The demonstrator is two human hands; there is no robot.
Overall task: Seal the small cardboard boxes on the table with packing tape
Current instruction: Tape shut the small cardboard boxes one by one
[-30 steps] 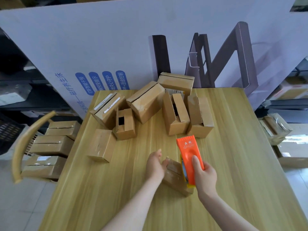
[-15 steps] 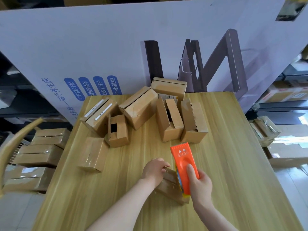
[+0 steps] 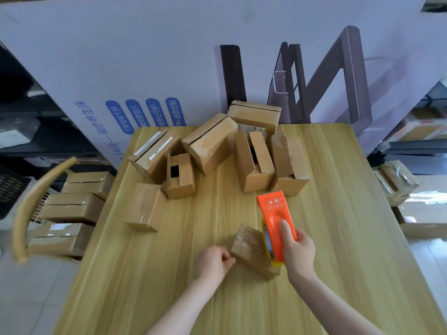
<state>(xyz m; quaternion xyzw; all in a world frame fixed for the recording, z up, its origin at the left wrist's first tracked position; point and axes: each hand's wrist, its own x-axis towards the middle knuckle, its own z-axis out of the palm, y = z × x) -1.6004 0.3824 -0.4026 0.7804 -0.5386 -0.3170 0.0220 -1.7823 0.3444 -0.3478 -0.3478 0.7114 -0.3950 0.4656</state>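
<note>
A small cardboard box point(image 3: 251, 247) lies near the front middle of the wooden table point(image 3: 338, 238), with shiny tape across its top. My right hand point(image 3: 298, 252) grips an orange tape dispenser point(image 3: 275, 221) that rests against the box's right side. My left hand point(image 3: 212, 262) is curled at the box's left lower corner, fingertips touching it. Further back stand several other small boxes: a taped one point(image 3: 145, 209) at the left, one with open flaps point(image 3: 180, 175), and two open ones point(image 3: 254, 163) at the right.
A large white printed cardboard panel point(image 3: 169, 56) leans behind the table. A curved wooden chair back point(image 3: 31, 206) and stacked boxes point(image 3: 72, 206) sit to the left on the floor. Wrapped packages point(image 3: 396, 182) lie to the right.
My left hand slid from the box's top left down to its near left corner and curled shut. The dispenser shifted slightly along the box's right side.
</note>
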